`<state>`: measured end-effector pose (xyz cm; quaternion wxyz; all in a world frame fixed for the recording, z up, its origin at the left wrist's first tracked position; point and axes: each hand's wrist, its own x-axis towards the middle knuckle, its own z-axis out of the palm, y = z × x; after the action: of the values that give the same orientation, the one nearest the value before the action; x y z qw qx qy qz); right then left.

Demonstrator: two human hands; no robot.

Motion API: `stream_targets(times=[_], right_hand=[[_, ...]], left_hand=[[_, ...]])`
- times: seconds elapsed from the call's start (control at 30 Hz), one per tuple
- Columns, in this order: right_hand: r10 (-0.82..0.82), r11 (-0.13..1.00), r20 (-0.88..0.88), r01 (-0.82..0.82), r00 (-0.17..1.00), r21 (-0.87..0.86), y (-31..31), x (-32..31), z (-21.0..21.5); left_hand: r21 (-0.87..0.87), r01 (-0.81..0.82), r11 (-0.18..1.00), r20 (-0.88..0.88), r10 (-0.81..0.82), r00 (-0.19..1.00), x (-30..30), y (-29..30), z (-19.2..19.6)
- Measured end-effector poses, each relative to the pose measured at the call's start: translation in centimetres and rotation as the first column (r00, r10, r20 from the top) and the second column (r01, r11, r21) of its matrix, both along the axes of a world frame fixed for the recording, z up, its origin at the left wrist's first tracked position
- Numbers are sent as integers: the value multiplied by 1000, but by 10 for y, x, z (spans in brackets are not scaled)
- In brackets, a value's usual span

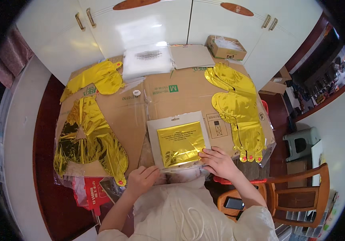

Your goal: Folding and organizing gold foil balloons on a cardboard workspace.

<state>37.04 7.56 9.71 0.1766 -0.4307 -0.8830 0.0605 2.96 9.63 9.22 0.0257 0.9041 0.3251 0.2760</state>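
Note:
A clear flat bag with a white backing card and folded gold foil [179, 143] lies on the cardboard work surface [160, 96] right in front of me. My right hand [219, 161] presses its fingertips on the bag's lower right corner. My left hand [142, 179] rests at the bag's lower left edge, fingers curled onto it. Flat gold foil balloons lie around: a large letter shape [90, 138] at left, a smaller piece [98, 77] at far left, and a stack of long ones [236, 106] at right.
A pile of clear bags [147, 60] and a grey card stack [191, 56] sit at the far edge, beside a small open carton [225, 47]. White cabinet doors stand behind. A wooden chair [297, 192] and a stool with a phone [233, 203] are at my right.

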Motion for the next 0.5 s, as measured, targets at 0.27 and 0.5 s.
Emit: stream_targets(times=[0.27,0.5], right_hand=[[-72,997,-193,70,978,-22,4,-1,-5],[-200,978,-325,209,924,-6,5,-13,-9]], left_hand=[[-254,-169,952,165,215,963,15,-1,1],[-247,-263,933,197,314,929,27,-2,1]])
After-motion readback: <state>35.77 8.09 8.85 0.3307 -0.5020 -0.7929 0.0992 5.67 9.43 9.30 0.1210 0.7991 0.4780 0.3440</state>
